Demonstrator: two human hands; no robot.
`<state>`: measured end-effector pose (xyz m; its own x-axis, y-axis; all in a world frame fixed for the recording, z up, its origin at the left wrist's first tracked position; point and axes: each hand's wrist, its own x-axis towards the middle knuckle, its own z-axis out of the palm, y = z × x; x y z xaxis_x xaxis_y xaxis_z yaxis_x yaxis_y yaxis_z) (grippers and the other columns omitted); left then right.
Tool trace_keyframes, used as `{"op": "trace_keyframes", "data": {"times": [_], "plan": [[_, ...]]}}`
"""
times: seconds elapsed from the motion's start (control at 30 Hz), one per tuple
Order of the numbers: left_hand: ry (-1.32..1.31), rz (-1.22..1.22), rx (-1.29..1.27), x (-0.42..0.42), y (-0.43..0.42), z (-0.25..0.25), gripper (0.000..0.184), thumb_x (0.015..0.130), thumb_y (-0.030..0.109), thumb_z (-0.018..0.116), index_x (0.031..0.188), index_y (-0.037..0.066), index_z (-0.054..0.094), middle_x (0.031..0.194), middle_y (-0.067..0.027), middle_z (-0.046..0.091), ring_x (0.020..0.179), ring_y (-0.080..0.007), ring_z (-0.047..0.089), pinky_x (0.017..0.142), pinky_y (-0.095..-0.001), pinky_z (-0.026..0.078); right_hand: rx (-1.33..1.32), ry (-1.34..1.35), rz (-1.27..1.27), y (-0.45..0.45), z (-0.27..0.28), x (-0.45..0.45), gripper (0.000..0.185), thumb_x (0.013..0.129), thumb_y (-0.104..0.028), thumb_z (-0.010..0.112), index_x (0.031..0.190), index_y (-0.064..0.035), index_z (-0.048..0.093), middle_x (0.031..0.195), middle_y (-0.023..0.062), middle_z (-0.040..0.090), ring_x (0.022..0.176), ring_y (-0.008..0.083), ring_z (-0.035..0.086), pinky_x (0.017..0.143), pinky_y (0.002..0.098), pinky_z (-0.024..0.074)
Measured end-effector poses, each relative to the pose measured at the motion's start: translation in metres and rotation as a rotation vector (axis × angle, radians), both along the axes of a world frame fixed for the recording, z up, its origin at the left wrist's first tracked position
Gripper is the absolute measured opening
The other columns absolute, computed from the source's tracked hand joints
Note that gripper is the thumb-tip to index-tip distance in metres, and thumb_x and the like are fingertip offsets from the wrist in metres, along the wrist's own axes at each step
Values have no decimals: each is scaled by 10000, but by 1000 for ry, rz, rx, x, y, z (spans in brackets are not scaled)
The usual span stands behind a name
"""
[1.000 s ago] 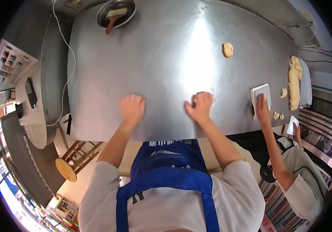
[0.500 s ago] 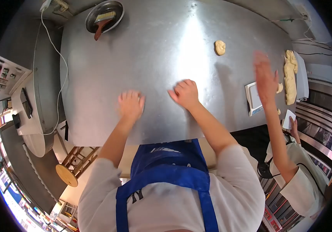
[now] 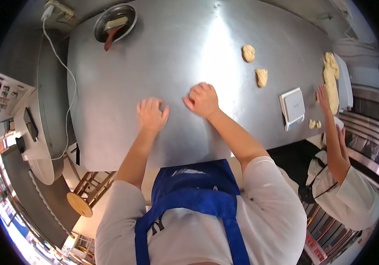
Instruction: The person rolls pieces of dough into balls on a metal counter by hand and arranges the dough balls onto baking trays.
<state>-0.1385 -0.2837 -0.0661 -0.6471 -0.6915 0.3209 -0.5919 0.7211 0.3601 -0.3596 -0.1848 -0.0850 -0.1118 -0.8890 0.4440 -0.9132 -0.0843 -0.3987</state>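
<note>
My left hand (image 3: pixel 152 115) rests on the steel table (image 3: pixel 110 101) with its fingers lightly bent and the thumb apart; no object shows in it. To its right, my right hand (image 3: pixel 202 100) has its fingers curled under and the thumb sticking out; whatever its palm covers, if anything, is hidden. Nearest to my right hand, up and to the right, lie two separate pieces of pale yellow dough: a rounded one (image 3: pixel 248 53) and a rougher one (image 3: pixel 262 77).
A white scale (image 3: pixel 292 108) stands at the right, with small dough bits (image 3: pixel 315 124) beside it. A co-worker's hand (image 3: pixel 324 98) is near a long dough strip (image 3: pixel 331 81) at the right edge. A metal bowl (image 3: pixel 133 27) holding a brush (image 3: pixel 112 33) sits at the far left.
A second dough piece now lies below the rounded one. The co-worker's hand has drawn back right from over the scale, uncovering it. My hands have shifted only slightly.
</note>
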Motion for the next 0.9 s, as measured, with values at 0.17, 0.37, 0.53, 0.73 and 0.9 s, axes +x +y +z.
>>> {"op": "trace_keyframes", "data": {"times": [0.17,0.37,0.53,0.73,0.9], "plan": [[18,-119,178,42,-63,-30,202,788,279,759,853,120,654,942,-72,660,989,-310,604,874,-445,459,-79,44,-74,-32,10,-77,234,676,-301,805,737,-132,655,878,43,642,918,283,581,813,434,441],[52,-213,152,37,34,-10,193,688,232,813,713,140,645,910,-20,670,890,-313,616,808,-403,476,-34,-246,114,26,-6,-15,223,677,-226,829,692,-117,635,821,40,629,871,272,603,790,417,490],[132,-155,61,-30,-29,-23,232,643,233,844,713,147,640,896,1,642,865,-305,609,804,-429,472,-182,142,154,-67,2,-32,228,653,-263,779,634,-122,601,766,17,610,786,248,573,690,397,445],[273,-128,178,40,-11,-21,273,608,244,860,684,164,610,820,9,626,854,-273,603,838,-456,453,-110,-132,-94,-3,13,-50,221,663,-204,800,696,-117,600,858,51,651,842,274,605,747,415,490],[208,-364,173,-5,34,-6,265,624,227,852,688,166,602,717,11,616,839,-244,609,842,-448,449,-79,-108,130,-31,-7,14,226,696,-235,796,653,-117,607,805,29,641,856,260,606,775,417,503]]}}
